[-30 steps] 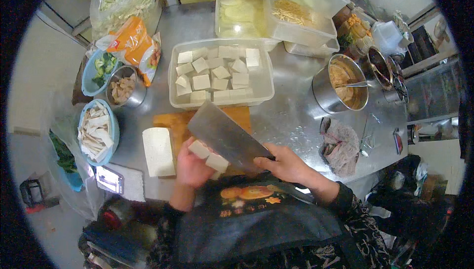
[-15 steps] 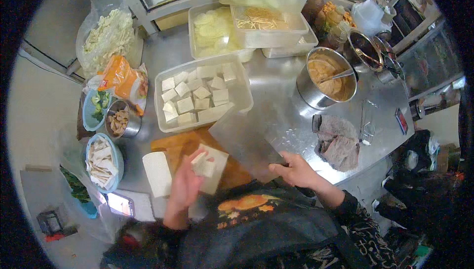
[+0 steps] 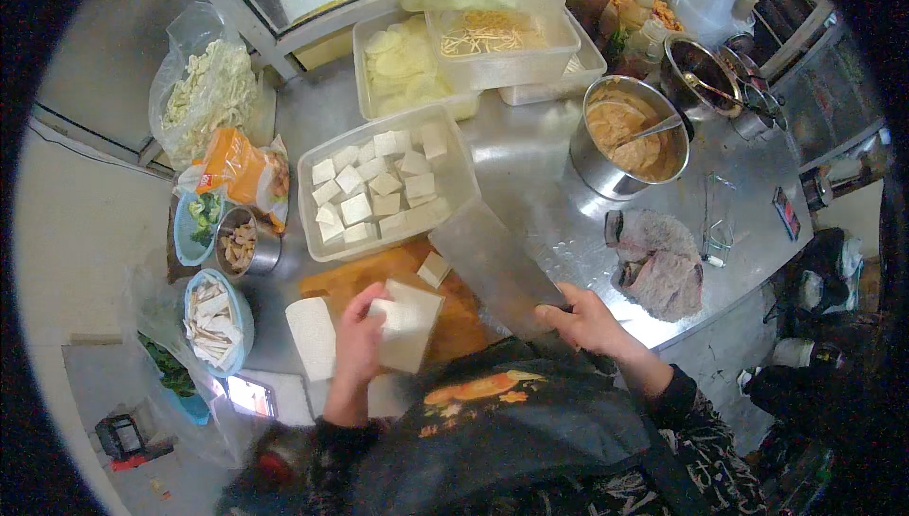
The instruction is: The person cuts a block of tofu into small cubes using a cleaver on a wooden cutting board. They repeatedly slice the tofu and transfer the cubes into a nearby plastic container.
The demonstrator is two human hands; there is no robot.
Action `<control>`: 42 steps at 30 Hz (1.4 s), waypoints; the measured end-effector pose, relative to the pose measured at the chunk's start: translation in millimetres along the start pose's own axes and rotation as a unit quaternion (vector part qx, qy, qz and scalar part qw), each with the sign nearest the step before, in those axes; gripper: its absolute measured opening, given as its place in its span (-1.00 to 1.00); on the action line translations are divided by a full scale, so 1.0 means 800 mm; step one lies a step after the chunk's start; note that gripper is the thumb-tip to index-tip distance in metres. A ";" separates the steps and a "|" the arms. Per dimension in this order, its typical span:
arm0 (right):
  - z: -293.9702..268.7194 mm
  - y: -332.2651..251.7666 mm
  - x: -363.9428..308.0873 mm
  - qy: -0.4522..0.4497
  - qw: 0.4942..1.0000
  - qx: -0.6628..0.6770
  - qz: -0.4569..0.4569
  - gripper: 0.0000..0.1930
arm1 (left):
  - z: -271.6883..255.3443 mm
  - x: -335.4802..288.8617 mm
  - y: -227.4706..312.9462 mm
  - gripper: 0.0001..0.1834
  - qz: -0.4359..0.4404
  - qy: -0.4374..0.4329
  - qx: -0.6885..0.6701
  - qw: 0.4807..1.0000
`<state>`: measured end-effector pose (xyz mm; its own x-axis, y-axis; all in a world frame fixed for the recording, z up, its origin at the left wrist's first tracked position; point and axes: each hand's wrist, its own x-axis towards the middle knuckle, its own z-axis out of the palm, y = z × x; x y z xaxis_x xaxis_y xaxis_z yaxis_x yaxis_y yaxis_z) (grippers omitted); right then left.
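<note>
My right hand [image 3: 589, 325] grips a broad cleaver [image 3: 497, 265], its blade slanting up and left over the wooden cutting board [image 3: 355, 272]. At the left edge of a pale tofu slab [image 3: 413, 329] is my left hand [image 3: 358, 338]. Its fingers are smeared by motion, so I cannot tell whether they hold anything. A small tofu piece [image 3: 434, 270] lies on the board beside the blade. Left of my left hand sits a white textured block [image 3: 311, 338], which looks like more tofu. Just beyond the board, a clear plastic tub [image 3: 461, 161] contains several tofu chunks.
On the left stand a basket of white strips [image 3: 216, 319], a metal pot of brown pieces [image 3: 270, 253] and an orange bag [image 3: 241, 168]. Stacked tubs [image 3: 511, 66] stand at the back. A pot of brown sauce [image 3: 606, 175] and a grey cloth [image 3: 663, 279] are right.
My left hand has moved from over the tofu slab to its left edge. The cleaver has shifted slightly right, and a small tofu piece now shows beside it. The whole view has shifted slightly.
</note>
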<state>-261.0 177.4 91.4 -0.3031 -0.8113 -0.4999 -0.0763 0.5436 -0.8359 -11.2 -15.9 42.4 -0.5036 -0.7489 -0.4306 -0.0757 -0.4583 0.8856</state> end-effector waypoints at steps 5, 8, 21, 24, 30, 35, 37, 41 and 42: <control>-0.001 0.011 0.006 0.010 1.000 0.021 -0.007 -0.66 | 0.009 0.013 -0.006 -0.59 0.017 0.005 -0.037 0.999; -0.001 0.006 0.004 0.005 1.000 0.023 0.008 -0.66 | 0.046 0.033 -0.001 -0.67 -0.043 0.030 -0.037 0.998; -0.004 0.031 -0.007 0.048 0.995 0.076 -0.034 -0.69 | 0.069 0.101 -0.036 -0.81 0.100 -0.012 0.312 0.945; -0.006 0.037 -0.005 0.021 0.998 0.053 0.020 -0.67 | 0.072 0.091 -0.022 -0.72 0.192 0.039 0.516 0.834; -0.008 0.030 -0.005 0.035 0.996 0.080 0.027 -0.67 | 0.100 0.080 -0.028 -0.45 0.225 0.007 0.670 0.707; -0.010 0.041 -0.007 0.052 0.994 0.090 -0.032 -0.67 | 0.106 0.086 -0.024 -0.42 0.174 -0.044 0.649 0.739; -0.013 0.038 -0.008 0.041 0.995 0.090 -0.007 -0.67 | 0.105 0.081 -0.026 -0.45 0.207 -0.071 0.649 0.729; -0.016 0.038 -0.009 0.029 0.994 0.097 0.033 -0.67 | 0.107 0.072 -0.034 -0.51 0.262 -0.069 0.625 0.732; -0.015 0.040 -0.009 0.031 0.994 0.099 0.022 -0.67 | 0.107 0.070 -0.033 -0.52 0.270 -0.051 0.615 0.739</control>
<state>-273.0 203.1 70.7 -0.3603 -0.7692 -0.5277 0.1243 0.5211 -0.8444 -111.0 -4.7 9.9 -0.8038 -0.5948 0.0037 -0.5329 0.7229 0.4397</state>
